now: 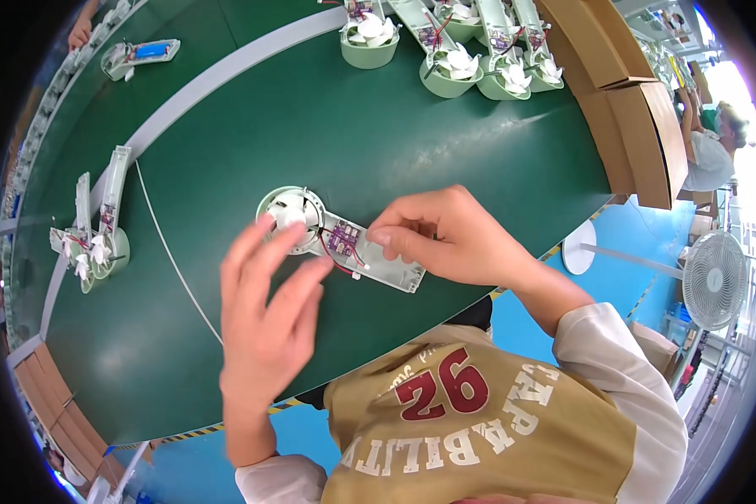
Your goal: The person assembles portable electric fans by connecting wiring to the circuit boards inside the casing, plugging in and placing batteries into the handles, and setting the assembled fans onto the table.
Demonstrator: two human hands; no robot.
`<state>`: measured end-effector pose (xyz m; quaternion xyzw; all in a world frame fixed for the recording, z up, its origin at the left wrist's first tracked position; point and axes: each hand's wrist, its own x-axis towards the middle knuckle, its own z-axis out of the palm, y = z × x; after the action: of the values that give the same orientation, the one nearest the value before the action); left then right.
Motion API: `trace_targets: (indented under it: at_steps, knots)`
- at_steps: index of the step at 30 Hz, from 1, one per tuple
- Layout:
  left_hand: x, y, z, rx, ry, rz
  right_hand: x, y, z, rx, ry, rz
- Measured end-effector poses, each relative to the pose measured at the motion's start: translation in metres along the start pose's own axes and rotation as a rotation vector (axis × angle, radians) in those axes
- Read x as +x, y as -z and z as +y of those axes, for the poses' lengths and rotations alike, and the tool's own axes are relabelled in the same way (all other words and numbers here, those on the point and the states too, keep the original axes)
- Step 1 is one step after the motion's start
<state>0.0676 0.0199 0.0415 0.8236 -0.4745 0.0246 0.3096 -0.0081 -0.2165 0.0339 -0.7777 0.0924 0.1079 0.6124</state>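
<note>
The open fan unit (376, 265) lay on the bench (521, 151) close to its near edge, between the two hands, round head toward the left end and handle angled back toward the near edge. Shell: pale green ring at the head, lighter trough-like handle, interior exposed. White blades (290, 206) sat in the ring, partly hidden by the left hand's fingers. A small purple circuit board (343, 238) sat where the handle met the head; thin red and black wires (350, 267) looped from it over the handle's side, with white connectors.

Left hand (265, 336): fingers spread over the head, slightly blurred; contact could not be determined. Right hand (454, 239): thumb and forefinger drawn together over the handle; could not tell whether they gripped anything.
</note>
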Motion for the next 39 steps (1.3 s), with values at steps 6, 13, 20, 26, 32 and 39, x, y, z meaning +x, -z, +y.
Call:
trace_targets:
  at_steps: [6,13,20,26,32,39]
  knots:
    - [-0.019,-0.044,0.039,-0.16,0.259,0.318,0.008,0.002,-0.018,0.084,-0.276,-0.202]
    - [-0.014,-0.062,0.046,-0.166,0.353,0.461,0.015,-0.004,-0.018,0.122,-0.274,-0.231]
    - [-0.015,-0.064,0.045,-0.145,0.334,0.459,0.016,-0.007,-0.012,0.145,-0.226,-0.242]
    - [-0.02,-0.068,0.051,-0.225,0.424,0.442,0.01,-0.008,-0.014,0.304,-0.306,-0.224]
    - [-0.024,-0.075,0.051,-0.593,0.583,0.467,0.009,-0.013,0.0,0.578,-0.414,-0.247]
    - [-0.03,-0.077,0.046,-0.89,0.709,0.441,0.011,-0.012,0.006,0.52,-0.405,-0.284]
